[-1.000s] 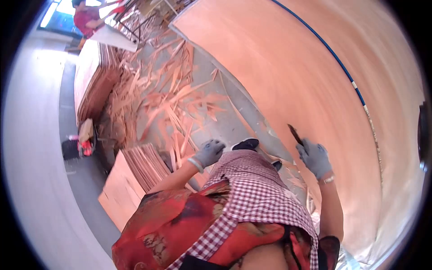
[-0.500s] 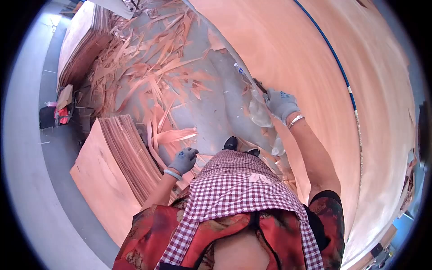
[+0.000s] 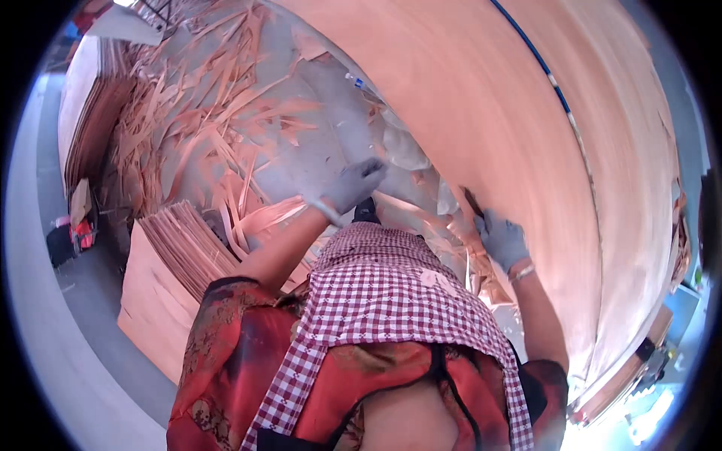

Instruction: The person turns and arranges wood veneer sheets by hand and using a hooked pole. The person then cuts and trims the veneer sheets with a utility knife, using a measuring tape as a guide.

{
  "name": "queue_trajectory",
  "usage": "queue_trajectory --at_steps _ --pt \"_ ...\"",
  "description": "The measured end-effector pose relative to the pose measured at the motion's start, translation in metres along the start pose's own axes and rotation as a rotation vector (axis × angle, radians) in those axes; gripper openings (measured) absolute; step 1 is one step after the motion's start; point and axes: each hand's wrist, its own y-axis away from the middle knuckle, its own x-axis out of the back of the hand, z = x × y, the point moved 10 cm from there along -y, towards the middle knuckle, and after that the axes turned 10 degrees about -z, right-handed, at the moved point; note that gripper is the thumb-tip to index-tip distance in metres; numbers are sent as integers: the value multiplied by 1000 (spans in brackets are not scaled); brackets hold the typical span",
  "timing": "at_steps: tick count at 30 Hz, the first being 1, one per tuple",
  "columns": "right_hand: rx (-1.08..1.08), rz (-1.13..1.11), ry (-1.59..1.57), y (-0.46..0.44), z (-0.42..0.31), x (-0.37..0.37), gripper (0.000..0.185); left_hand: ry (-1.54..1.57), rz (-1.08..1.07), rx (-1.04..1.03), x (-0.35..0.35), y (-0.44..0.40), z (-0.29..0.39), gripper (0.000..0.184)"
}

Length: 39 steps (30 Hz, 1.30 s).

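Observation:
My right hand, in a grey glove, is closed around a dark, narrow knife-like tool; its exact kind is hard to make out. Tool and hand are at the near edge of a wide wood veneer sheet that lies on the right. My left hand, also gloved, is in front of my apron, over the floor and a little short of the sheet's edge. Its fingers are curled together, somewhat blurred, and nothing shows in them.
Torn veneer strips litter the floor on the left. Stacks of cut veneer stand left of me and farther back. A blue and white rod or cord runs along the sheet. Clear plastic lies below its edge.
My left hand has risen and moved right toward the sheet. My right hand, with the dark tool, has come nearer to me along the sheet's edge. The view has shifted slightly.

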Motion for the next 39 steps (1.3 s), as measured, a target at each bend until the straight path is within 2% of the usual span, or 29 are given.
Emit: queue_trajectory --at_steps 3,6,12,13,16,17,20,22,23,24,27,30,34,37,39 --pt "75 -64 22 4 -2 17 32 646 -61 121 -56 -28 32 33" --pt "98 -86 28 4 -2 21 33 578 129 83 -73 -29 61 25" --pt "68 5 29 44 60 -42 32 574 339 69 -70 -20 40 18" --pt "35 1 7 60 83 -60 32 637 372 41 -76 -14 34 23" --pt "-47 -15 -31 98 130 -102 33 1050 287 -27 -115 -9 6 31" --pt "-70 -28 -38 105 140 -112 33 988 281 37 -143 0 1 38" --pt "108 165 -109 111 147 -110 34 710 -3 176 -254 36 41 32" --pt "248 88 -153 104 147 -101 35 658 -44 155 -291 33 37 29" --pt "202 3 -126 103 151 -96 35 635 -63 142 -307 31 35 28" --pt "164 -79 -99 102 153 -95 35 661 -37 149 -315 30 31 26" --pt "171 -6 -22 103 155 -98 36 688 55 143 -314 25 32 19" --pt "130 27 -102 128 178 -118 35 712 82 103 -313 23 34 19" --pt "-38 84 -134 177 239 -175 29 675 88 126 -315 21 30 22" --pt "-192 -32 -126 212 280 -212 25 651 145 117 -309 19 18 22" --pt "-271 -29 -134 230 304 -231 23 602 106 84 -313 27 40 21"
